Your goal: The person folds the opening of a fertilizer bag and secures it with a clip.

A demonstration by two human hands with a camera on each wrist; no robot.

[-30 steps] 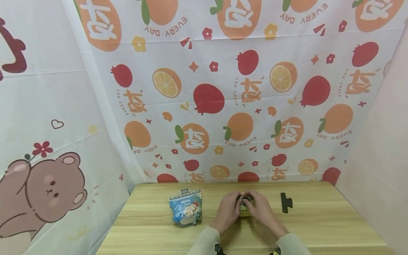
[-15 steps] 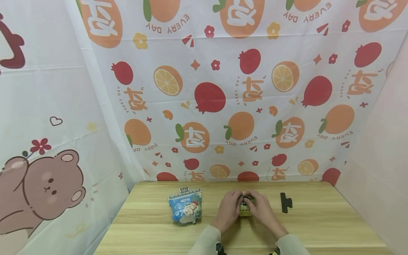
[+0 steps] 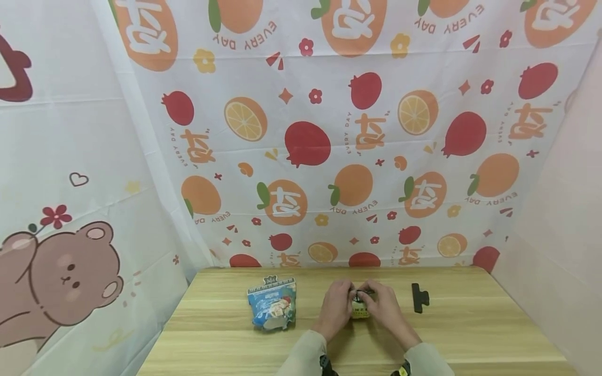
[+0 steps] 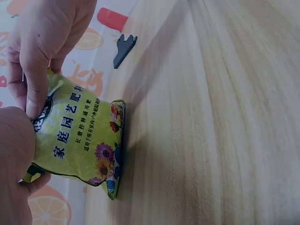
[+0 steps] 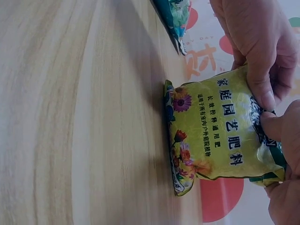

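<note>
A yellow-green bag of garden fertilizer [image 5: 211,126] with flowers printed along its bottom stands upright on the wooden table. My left hand [image 3: 336,309] grips its upper left side, thumb across the front. On the opposite side my right hand [image 3: 385,312] grips the top, its thumb close to the left one. The bag's top edge looks folded down and is partly hidden by the fingers. In the left wrist view both thumbs press on the dark logo near the top.
Left of my hands lies a blue printed bag [image 3: 273,307] with a clip along its top. A black bag clip [image 3: 420,298] lies on the table [image 3: 470,334] to the right. A fruit-patterned cloth [image 3: 301,120] hangs behind the table.
Both hands stay on the fertilizer bag with only slight finger shifts, and a little more of its front print shows. The blue bag and black clip stay put.
</note>
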